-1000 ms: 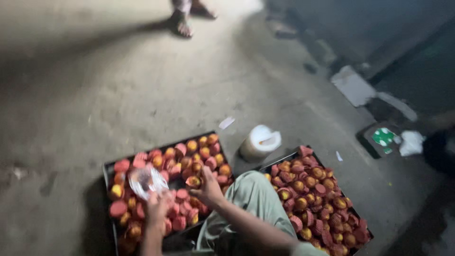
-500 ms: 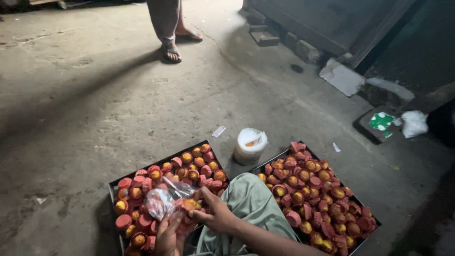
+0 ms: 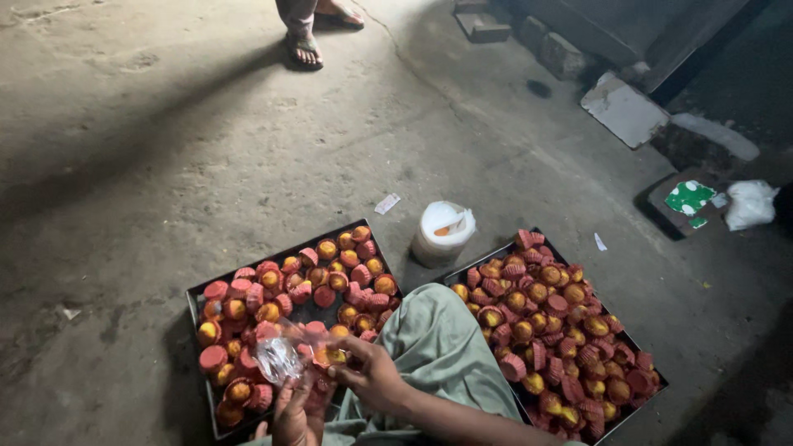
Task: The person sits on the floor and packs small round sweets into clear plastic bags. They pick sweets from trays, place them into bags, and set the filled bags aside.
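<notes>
Two dark metal trays lie on the concrete floor, both filled with small yellow cupcakes in red paper liners. My knee in grey-green cloth [image 3: 438,347] sits between the left tray [image 3: 195,296] and the right tray [image 3: 636,343]. Over the left tray's near edge, my left hand [image 3: 296,415] holds up a small clear plastic bag [image 3: 277,360]. My right hand [image 3: 373,378] reaches in from the right, its fingertips pinched on a cupcake [image 3: 328,355] at the bag's mouth.
A white lidded plastic tub [image 3: 443,232] stands between the trays at their far side. Another person's sandalled feet [image 3: 306,48] are at the top. Concrete blocks [image 3: 564,54], a pale slab [image 3: 624,108], a green-and-white packet [image 3: 690,198] and a white bag [image 3: 748,203] lie at the right.
My right hand has come off the cupcakes on the left tray and moved to the bag. My left hand has brought the bag lower and nearer to me. The view tilted down.
</notes>
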{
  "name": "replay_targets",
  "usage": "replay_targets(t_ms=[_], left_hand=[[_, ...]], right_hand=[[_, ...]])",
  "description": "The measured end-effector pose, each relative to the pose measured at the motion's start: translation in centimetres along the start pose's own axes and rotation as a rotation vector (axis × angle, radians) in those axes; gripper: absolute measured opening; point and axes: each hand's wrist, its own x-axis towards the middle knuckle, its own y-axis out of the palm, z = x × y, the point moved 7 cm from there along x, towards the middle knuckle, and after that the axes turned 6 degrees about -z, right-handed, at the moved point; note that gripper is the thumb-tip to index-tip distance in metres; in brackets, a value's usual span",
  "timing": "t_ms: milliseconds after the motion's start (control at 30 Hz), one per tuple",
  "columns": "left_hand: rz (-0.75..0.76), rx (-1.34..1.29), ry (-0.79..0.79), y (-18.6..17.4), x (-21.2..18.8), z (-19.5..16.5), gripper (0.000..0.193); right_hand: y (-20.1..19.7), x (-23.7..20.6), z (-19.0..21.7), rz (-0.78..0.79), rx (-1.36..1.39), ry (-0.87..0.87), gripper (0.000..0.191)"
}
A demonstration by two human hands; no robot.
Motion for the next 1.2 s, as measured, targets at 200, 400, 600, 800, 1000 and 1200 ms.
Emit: replay_targets(t_ms=[200,400,600,800,1000,1200], left_hand=[[0.059,-0.011,-0.002,1.6,2.2,1.1,0.041],[0.025,0.006,0.025,0.2,5.0,0.3,0.039],[0.057,-0.050,0.054,0.4,6.0,-0.1,0.038],[-0.039,-0.058,0.044,0.6,5.2,-1.2,0.042],[0.104,-0.084,0.104,2.5,3.4,-0.6,0.054],[-0.283,1.258,0.172,-2.5,3.9,-6.5,0.034]], right_hand=[[-1.4,1.0,-0.5,-0.056,-0.055,0.012,0.043],[0.1,2.9,-1.0,-0.021,-0.098,-0.022,0.057],[0.5,5.8,-1.2,-0.016,-0.081,-0.056,0.044],[1.0,4.9,-0.8,0.079,0.101,-0.050,0.054],[1.2,2.7,0.3,-0.030,-0.028,-0.127,0.079],[-2.4,1.5,0.7,-0.129,0.062,0.133,0.077]])
